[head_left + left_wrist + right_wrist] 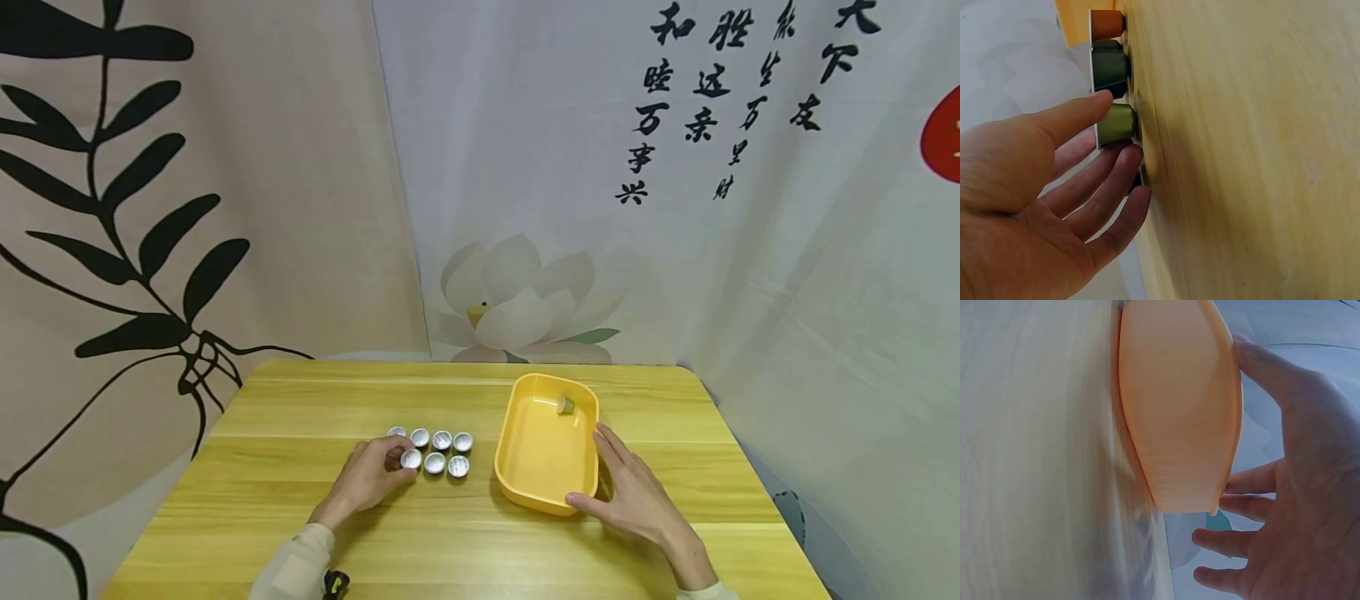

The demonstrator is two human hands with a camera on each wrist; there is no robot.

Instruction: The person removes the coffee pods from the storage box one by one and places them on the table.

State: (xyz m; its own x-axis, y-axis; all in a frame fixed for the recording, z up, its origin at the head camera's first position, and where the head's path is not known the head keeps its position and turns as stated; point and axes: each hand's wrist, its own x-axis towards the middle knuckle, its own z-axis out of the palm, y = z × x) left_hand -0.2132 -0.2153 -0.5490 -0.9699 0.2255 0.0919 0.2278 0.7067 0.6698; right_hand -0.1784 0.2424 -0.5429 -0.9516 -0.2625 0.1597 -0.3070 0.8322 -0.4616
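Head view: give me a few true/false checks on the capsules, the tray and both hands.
1. The left hand pinches a green capsule. True.
2. The yellow tray is empty. False: one capsule lies in its far corner.
3. The right hand rests against the tray's near right corner. True.
4. The capsules on the table stand in a single row. False: two rows.
5. The right hand holds a capsule. False: its fingers lie straight, holding nothing.

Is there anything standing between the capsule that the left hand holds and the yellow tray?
Yes. The left hand pinches the light green capsule at the left end of the front row. Two more foil-topped capsules of that row stand between it and the yellow tray. Lifted over them, nothing visible blocks it.
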